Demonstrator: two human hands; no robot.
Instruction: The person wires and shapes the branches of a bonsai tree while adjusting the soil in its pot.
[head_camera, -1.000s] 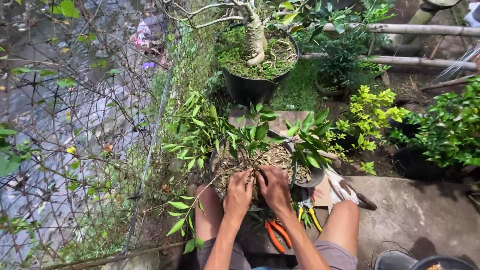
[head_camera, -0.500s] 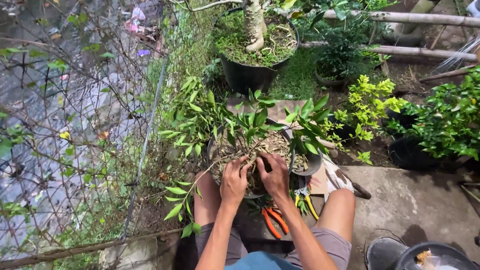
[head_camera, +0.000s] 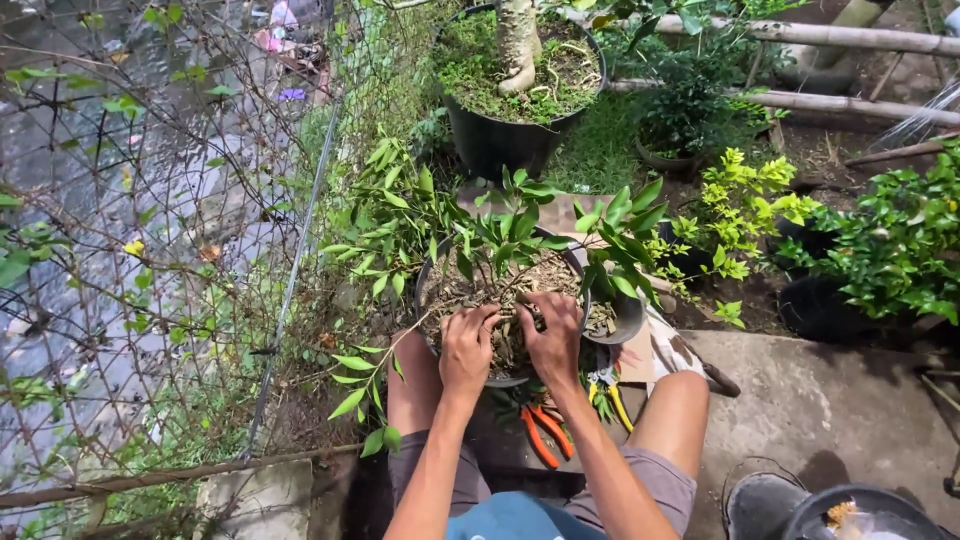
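Two bare hands are at work on a single potted plant, seen from the head camera. Largest item in view: the wire mesh fence (head_camera: 150, 250) occupying the left half of the frame, with thin branches threaded through it. Next, the concrete slab (head_camera: 850, 400) at lower right, on which the person is crouched with knees apart.

A large black pot (head_camera: 500, 140) holding a pale trunk and moss-covered soil stands at top centre, well apart from the hands. Dark pots with yellow-green shrubs (head_camera: 750, 200) line the right side.

The plant pot (head_camera: 440, 275) being handled sits between the person's knees, just in front of the body. It is dark, round, and filled with dry brown soil and roots; long-leaved green stems (head_camera: 500, 240) rise and spread from it. A smaller grey pot (head_camera: 625, 320) touches its right side.

The left hand (head_camera: 468, 345) lies palm-down on the soil at the near rim, fingers curled and pressing into the root mass. The right hand (head_camera: 555, 335) lies beside it, nearly touching, fingers likewise bent and dug into the soil. Whether either hand pinches a particular root cannot be told.

Orange-handled pruners (head_camera: 545, 435) lie on the ground beneath the forearms, with a yellow-handled tool (head_camera: 615, 400) just beside them.
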